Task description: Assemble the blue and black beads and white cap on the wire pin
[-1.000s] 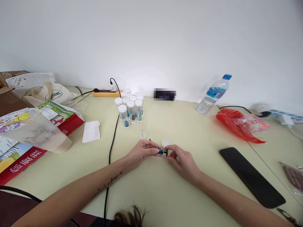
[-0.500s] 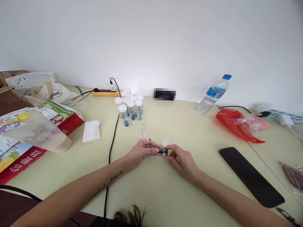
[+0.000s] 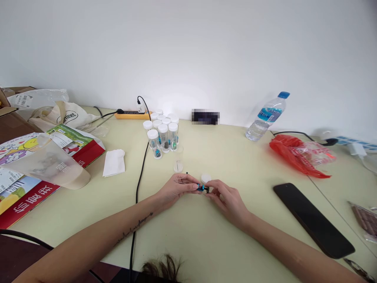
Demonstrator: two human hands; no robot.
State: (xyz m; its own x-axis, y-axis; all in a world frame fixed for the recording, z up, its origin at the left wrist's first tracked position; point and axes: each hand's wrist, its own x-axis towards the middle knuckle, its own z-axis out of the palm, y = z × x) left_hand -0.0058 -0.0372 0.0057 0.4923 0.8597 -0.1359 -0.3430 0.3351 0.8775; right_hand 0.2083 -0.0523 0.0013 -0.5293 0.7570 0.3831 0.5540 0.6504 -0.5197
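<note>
You are gripping one small part [image 3: 201, 187], blue and black, with both hands, just above the table in front of you. Your left hand [image 3: 176, 190] is pinching its blue end between thumb and fingers; your right hand [image 3: 229, 199] is closing its fingertips around the black end. One thin wire [image 3: 180, 182] is showing across your left fingers, and one dark bead [image 3: 187, 173] is sitting just beyond them.

One uncapped clear tube [image 3: 178, 166] is standing beyond your left hand, and one white lid [image 3: 205, 178] is lying just beyond the part. Farther back, at least ten white-capped tubes [image 3: 164, 140] are standing close together; the rear ones are overlapping too much for an exact count. Several are showing blue or green bits inside.

One paper [image 3: 114, 163], one cup [image 3: 64, 171] and one cloth bag [image 3: 59, 122] are resting to the left, with one box [image 3: 14, 125] at the edge. To the right you are facing one bottle [image 3: 266, 116], one red bag [image 3: 284, 149] and one phone [image 3: 313, 220]. One orange power strip [image 3: 132, 117] is lying near the wall. The table [image 3: 188, 247] is pale green, a seam running across its right side; the wall [image 3: 188, 51] behind is plain white.
</note>
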